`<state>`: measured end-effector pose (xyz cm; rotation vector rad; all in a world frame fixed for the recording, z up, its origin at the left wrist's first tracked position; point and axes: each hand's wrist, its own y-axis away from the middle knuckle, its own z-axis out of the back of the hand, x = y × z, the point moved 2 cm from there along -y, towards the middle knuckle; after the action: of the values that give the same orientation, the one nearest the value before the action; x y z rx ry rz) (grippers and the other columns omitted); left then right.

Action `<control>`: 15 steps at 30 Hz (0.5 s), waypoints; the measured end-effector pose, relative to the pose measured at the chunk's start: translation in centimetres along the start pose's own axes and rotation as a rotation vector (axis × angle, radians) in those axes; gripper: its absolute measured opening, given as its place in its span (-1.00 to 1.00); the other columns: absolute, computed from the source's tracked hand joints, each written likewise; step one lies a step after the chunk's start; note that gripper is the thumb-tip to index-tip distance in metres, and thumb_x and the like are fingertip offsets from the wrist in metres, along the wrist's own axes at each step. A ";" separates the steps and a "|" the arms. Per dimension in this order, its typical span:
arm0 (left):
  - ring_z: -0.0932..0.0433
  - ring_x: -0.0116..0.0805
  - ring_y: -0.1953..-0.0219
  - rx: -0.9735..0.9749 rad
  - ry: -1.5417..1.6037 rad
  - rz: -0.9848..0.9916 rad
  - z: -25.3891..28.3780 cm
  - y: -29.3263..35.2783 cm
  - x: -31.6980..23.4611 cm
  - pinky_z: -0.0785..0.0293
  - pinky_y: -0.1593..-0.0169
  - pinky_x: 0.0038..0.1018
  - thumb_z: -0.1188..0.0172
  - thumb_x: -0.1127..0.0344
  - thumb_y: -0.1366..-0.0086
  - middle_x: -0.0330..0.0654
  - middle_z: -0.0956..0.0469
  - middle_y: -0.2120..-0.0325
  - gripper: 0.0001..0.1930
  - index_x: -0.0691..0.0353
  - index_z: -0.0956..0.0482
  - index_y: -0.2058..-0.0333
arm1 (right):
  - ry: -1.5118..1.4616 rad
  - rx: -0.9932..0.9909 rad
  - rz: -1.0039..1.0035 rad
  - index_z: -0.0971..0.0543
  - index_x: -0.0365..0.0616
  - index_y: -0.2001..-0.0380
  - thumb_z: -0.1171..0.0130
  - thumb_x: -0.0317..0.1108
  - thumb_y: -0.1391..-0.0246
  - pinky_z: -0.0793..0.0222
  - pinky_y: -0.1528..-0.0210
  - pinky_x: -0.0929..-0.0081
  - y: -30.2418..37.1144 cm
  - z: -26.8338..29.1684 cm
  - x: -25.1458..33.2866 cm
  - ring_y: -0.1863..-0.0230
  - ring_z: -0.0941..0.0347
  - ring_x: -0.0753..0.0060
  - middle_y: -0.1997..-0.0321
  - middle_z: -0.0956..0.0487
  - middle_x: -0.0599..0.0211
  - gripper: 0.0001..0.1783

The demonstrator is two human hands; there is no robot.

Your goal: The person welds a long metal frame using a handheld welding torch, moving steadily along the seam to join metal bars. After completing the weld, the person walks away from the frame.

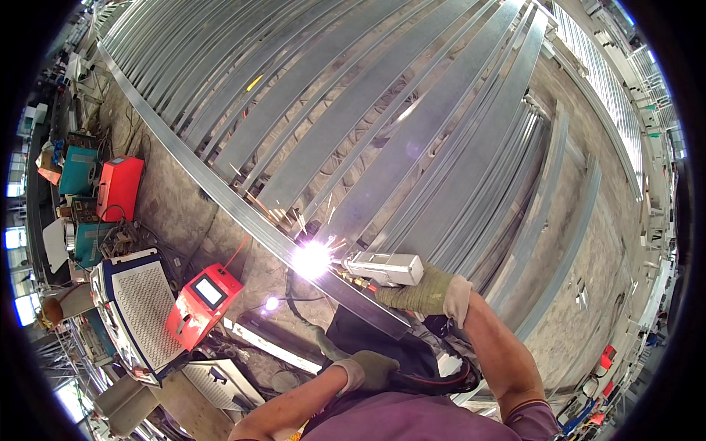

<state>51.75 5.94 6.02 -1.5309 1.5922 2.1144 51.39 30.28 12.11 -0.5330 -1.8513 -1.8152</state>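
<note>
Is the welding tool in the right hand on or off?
On: a bright white glare and sparks show at the tip of the welding tool.

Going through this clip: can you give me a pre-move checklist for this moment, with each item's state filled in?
1. Right hand has hold of the grey tool: ok, gloved and gripping its rear end.
2. Left hand away from the bright flare: ok, it is apart, nearer the person's body.
3. Left hand's grip on the dark cable beside it: cannot tell, the fingers are hidden.
4. Forearms covered: not ok, both the right forearm and left forearm are bare.
5. Tool tip touching the long metal rail: cannot tell, glare hides it.
</note>
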 end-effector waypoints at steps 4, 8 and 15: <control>-0.70 0.16 -0.03 -0.008 -0.004 -0.001 -0.3 -0.3 0.2 -0.56 -0.12 -0.02 -0.25 0.20 -0.17 0.11 -0.74 0.09 -0.58 0.17 -0.68 -0.01 | 0.011 -0.025 0.048 -0.53 0.09 -0.42 -0.38 0.21 -0.25 -0.61 0.01 0.33 -0.2 -0.2 -0.7 0.08 -0.70 0.28 -0.04 -0.77 0.19 -0.21; -0.70 0.16 -0.03 -0.006 0.000 0.003 -0.4 -0.2 0.0 -0.56 -0.13 -0.02 -0.25 0.19 -0.18 0.11 -0.73 0.09 -0.58 0.16 -0.68 -0.02 | 0.003 -0.016 0.045 -0.52 0.08 -0.42 -0.38 0.19 -0.25 -0.61 0.03 0.32 -0.2 -0.2 -0.9 0.11 -0.70 0.30 -0.02 -0.77 0.19 -0.22; -0.70 0.16 -0.03 0.005 -0.005 0.002 -0.5 -0.4 -0.1 -0.55 -0.12 -0.02 -0.25 0.19 -0.19 0.11 -0.73 0.11 -0.61 0.18 -0.67 0.02 | -0.020 -0.032 0.043 -0.55 0.03 -0.39 -0.39 0.20 -0.24 -0.62 0.10 0.32 0.2 -0.2 -0.8 0.19 -0.69 0.29 0.04 -0.78 0.17 -0.22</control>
<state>52.32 5.78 5.82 -1.5218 1.5961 2.1122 52.18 30.13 11.80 -0.6003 -1.8122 -1.8206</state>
